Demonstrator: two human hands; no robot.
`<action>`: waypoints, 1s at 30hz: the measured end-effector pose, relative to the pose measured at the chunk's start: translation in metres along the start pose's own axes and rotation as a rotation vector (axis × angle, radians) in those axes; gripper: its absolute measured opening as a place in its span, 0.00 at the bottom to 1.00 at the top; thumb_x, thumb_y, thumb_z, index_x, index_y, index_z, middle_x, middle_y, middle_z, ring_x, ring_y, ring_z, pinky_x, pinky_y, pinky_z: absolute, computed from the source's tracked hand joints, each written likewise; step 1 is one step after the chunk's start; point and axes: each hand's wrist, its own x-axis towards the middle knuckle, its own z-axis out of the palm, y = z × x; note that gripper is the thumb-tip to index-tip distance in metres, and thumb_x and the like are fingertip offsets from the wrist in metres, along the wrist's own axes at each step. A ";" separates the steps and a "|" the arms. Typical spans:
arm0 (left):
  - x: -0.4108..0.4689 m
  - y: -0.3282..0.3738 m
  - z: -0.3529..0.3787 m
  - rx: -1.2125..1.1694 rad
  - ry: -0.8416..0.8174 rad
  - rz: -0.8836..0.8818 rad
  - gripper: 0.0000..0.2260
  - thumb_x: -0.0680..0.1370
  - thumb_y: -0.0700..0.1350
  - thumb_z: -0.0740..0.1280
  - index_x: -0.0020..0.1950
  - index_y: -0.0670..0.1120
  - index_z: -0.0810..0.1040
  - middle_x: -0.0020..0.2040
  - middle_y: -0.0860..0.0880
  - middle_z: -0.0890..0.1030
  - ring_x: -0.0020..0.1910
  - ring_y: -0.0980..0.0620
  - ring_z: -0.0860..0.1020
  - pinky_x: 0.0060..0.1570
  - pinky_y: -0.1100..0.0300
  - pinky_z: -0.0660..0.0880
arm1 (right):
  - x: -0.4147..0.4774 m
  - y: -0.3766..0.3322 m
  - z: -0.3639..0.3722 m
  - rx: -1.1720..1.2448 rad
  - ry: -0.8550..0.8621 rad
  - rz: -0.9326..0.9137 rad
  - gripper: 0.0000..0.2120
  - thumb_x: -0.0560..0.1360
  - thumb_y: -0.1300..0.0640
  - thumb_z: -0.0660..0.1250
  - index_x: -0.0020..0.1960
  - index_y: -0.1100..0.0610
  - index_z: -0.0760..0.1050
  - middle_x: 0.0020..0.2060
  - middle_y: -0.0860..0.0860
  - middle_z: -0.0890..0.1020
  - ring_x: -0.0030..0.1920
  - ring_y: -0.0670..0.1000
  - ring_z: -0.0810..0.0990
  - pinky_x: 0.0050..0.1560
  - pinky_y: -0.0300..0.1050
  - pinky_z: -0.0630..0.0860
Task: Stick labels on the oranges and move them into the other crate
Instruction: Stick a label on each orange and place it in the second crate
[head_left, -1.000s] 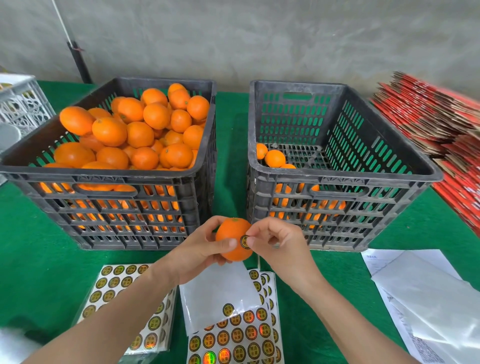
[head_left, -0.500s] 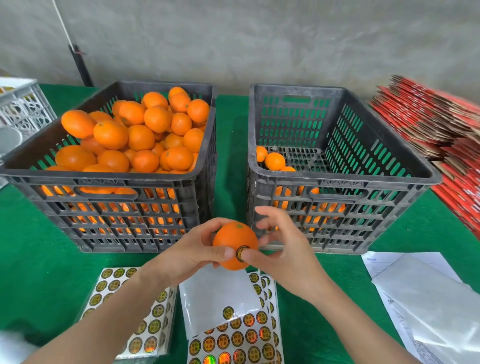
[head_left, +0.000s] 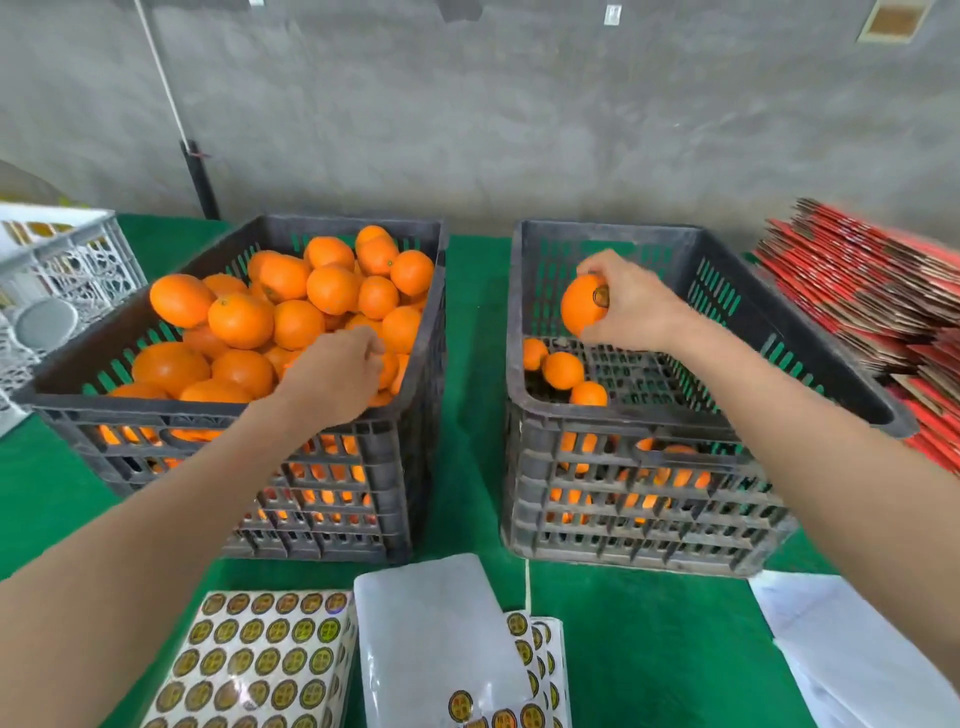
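Setting: green tabletop (head_left: 478, 415) against a grey concrete wall, with two dark slatted crates side by side.
Right hand: the right hand (head_left: 631, 306) has its fingers curled around a labelled orange (head_left: 581, 307), thumb low and fingertips over the top.
Labelled orange: held inside the receiving crate (head_left: 727, 423), above the crate floor and above the few oranges by its left wall; the round label (head_left: 601, 296) shows beside the fingers.
Left hand: the left hand (head_left: 337, 374) is over the near right corner of the full crate (head_left: 156, 410), knuckles up and fingers bent down among the fruit. Whether it grips an orange cannot be told.
Step in hand: by appearances, setting down the labelled fruit while reaching for the next one.
Doing it well: lower the orange to the crate floor before releasing it, onto bare floor beside the oranges already there, and keep the fingers off the label.
Close by: label sheets (head_left: 260, 660) lie at the tabletop's near edge.
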 end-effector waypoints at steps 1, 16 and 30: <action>0.002 -0.004 0.004 0.023 -0.041 -0.024 0.08 0.80 0.40 0.61 0.56 0.40 0.77 0.54 0.40 0.80 0.52 0.41 0.77 0.46 0.51 0.72 | 0.020 0.014 0.005 -0.153 -0.160 0.000 0.35 0.66 0.60 0.75 0.68 0.55 0.62 0.59 0.55 0.72 0.56 0.57 0.72 0.47 0.46 0.69; 0.016 -0.019 0.001 -0.023 -0.199 -0.086 0.09 0.74 0.46 0.70 0.53 0.46 0.79 0.51 0.47 0.79 0.52 0.49 0.77 0.47 0.59 0.72 | 0.078 0.100 0.096 -0.732 -0.877 0.181 0.39 0.76 0.62 0.64 0.77 0.49 0.43 0.76 0.54 0.54 0.73 0.58 0.60 0.66 0.53 0.68; 0.096 -0.111 -0.020 0.785 -0.108 -0.218 0.17 0.78 0.44 0.60 0.67 0.46 0.68 0.67 0.43 0.66 0.69 0.40 0.60 0.61 0.50 0.67 | -0.007 -0.031 0.027 0.079 0.303 -0.420 0.06 0.72 0.67 0.70 0.48 0.62 0.82 0.43 0.54 0.83 0.42 0.48 0.79 0.46 0.39 0.74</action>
